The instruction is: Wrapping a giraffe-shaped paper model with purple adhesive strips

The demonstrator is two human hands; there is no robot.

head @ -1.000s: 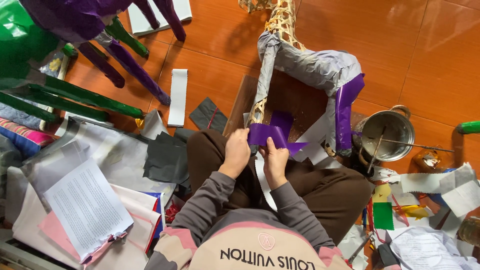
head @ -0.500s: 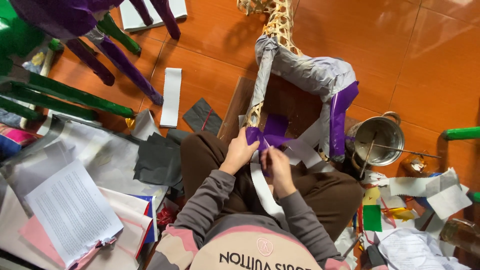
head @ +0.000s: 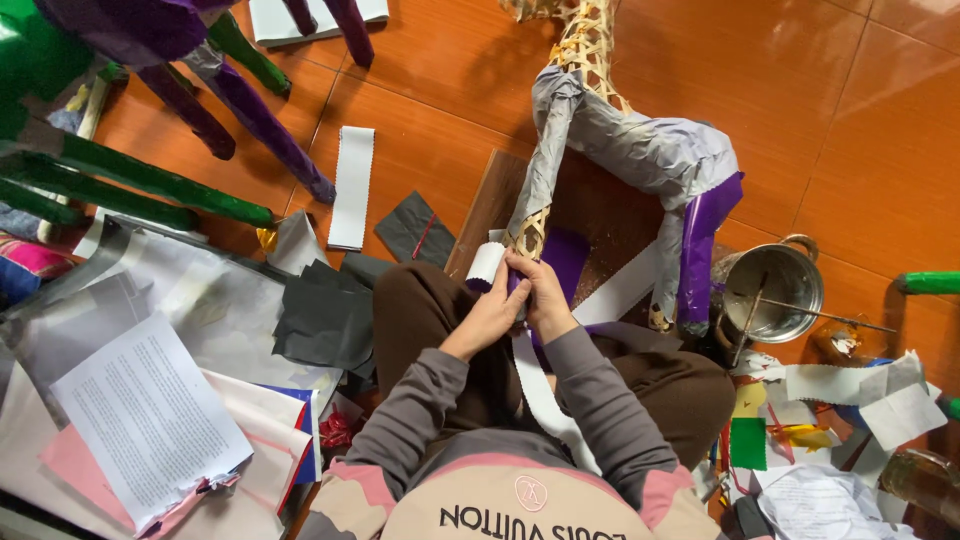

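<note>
A woven bamboo animal frame (head: 585, 60) stands on a wooden board (head: 490, 205), its body wrapped in grey paper (head: 650, 150) with one leg in purple paper (head: 705, 240). My left hand (head: 492, 315) and my right hand (head: 540, 295) meet at the foot of the front leg (head: 530, 235). Both pinch a piece of purple paper (head: 568, 255) against that leg. A white strip (head: 540, 395) curls over my left fingers and runs down across my lap.
A metal pot (head: 775, 290) with sticks in it stands at the right. Green (head: 150, 185) and purple (head: 250, 110) wrapped legs of other figures stand at the upper left. Black paper sheets (head: 325, 315), a white strip (head: 352, 185), printed pages (head: 150, 420) and coloured scraps (head: 830, 400) litter the orange tiled floor.
My hands have drawn closer together at the leg's foot. The purple paper is now wrapped more tightly round the leg, and the white strip has curled over my left fingers.
</note>
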